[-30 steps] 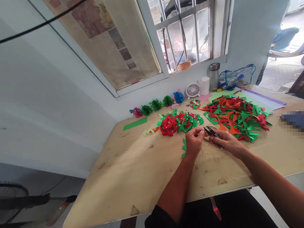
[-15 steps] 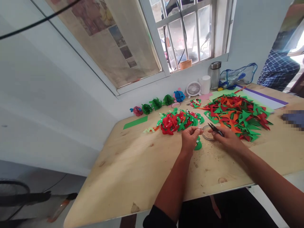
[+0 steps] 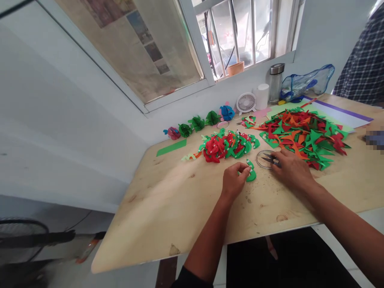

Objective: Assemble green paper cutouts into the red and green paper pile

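Observation:
My left hand point(image 3: 235, 179) is closed, thumb and fingertips pinched at the left edge of a curved green paper piece point(image 3: 251, 174) on the table. A small white patch shows on that piece; whether the fingers also hold something smaller is hidden. In my right hand point(image 3: 290, 166) is a pair of black thread snips point(image 3: 271, 159), low over the table, blades pointing left. Below the blades lies a clear round ring point(image 3: 260, 164), perhaps a tape roll. Left of it sits a pile of red and green cut shapes point(image 3: 223, 147) with white patches.
A large heap of red, orange and green paper scraps point(image 3: 306, 134) lies beyond my right hand. Along the wall stand paper flower-like balls point(image 3: 197, 123), a small white fan point(image 3: 246, 103), a glass bottle point(image 3: 275, 85) and a clear pouch point(image 3: 309, 83). A person in plaid point(image 3: 360, 72) stands at right.
My left hand has lowered from beside the ring to the green piece. My right hand has brought the snips down over the ring. The view has shifted slightly.

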The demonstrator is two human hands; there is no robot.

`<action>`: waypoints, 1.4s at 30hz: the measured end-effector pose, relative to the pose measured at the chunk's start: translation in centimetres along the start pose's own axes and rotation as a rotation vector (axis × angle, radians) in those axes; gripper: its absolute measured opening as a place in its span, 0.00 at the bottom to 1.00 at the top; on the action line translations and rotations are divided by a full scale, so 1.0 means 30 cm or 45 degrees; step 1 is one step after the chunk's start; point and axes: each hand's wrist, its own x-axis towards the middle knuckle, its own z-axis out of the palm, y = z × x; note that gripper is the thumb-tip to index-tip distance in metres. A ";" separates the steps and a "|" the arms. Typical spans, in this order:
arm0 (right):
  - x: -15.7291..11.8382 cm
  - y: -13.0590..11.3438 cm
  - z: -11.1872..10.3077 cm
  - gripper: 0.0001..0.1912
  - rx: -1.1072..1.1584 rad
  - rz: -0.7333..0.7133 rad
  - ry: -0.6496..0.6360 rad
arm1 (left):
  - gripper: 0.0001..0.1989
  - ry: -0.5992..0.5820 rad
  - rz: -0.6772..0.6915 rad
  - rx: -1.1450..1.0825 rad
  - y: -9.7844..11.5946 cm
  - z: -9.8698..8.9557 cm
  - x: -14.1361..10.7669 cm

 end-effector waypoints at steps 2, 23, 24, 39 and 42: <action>0.004 0.005 0.002 0.14 -0.021 -0.001 -0.038 | 0.05 0.023 0.075 0.300 -0.004 0.006 -0.020; 0.013 0.007 -0.013 0.15 -0.058 -0.052 0.063 | 0.12 0.175 0.098 0.369 -0.032 0.003 -0.012; 0.013 -0.002 -0.014 0.14 0.000 -0.067 0.057 | 0.12 0.187 0.098 0.360 -0.034 0.000 -0.011; 0.025 -0.155 0.008 0.13 0.073 0.004 -0.545 | 0.09 0.191 0.095 0.341 -0.029 -0.014 -0.012; 0.029 -0.161 0.029 0.11 0.082 0.060 -0.542 | 0.09 0.188 0.086 0.342 -0.027 -0.016 -0.013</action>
